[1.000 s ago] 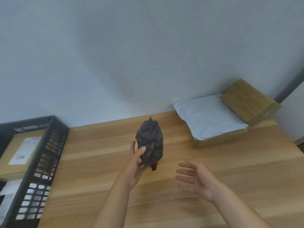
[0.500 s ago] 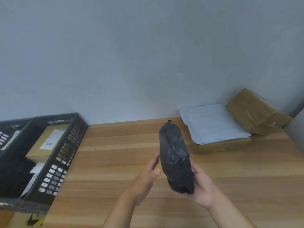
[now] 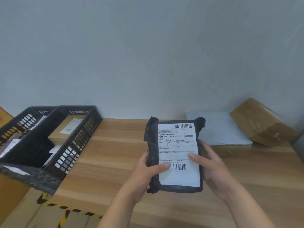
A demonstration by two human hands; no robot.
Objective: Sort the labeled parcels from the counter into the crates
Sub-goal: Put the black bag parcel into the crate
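Head view: I see both hands clasped on one black poly-bag parcel (image 3: 174, 155), held up off the tabletop (image 3: 111, 158) with its white shipping label (image 3: 178, 155) facing me. My left hand (image 3: 146, 170) grips the left long edge, thumb lying across the lower barcode; my right hand (image 3: 212, 167) grips the right long edge, thumb resting mid-label. The parcel's long axis runs away from me, near upright in the picture, its knotted top corners pointing toward the wall (image 3: 148, 55).

Two black plastic crates (image 3: 79, 139) sit side by side at the tabletop's left end, well apart from the parcel and to the left of it, so my left hand is the nearer one for a drop. The nearer crate already holds a labeled cardboard box (image 3: 69, 129). To the right, against the wall, a grey mailer (image 3: 218, 129) lies on a flat carton, with a taped brown box (image 3: 261, 122) tilted beside it.

I judge this to be the label-reading step; the carry leftward comes next.
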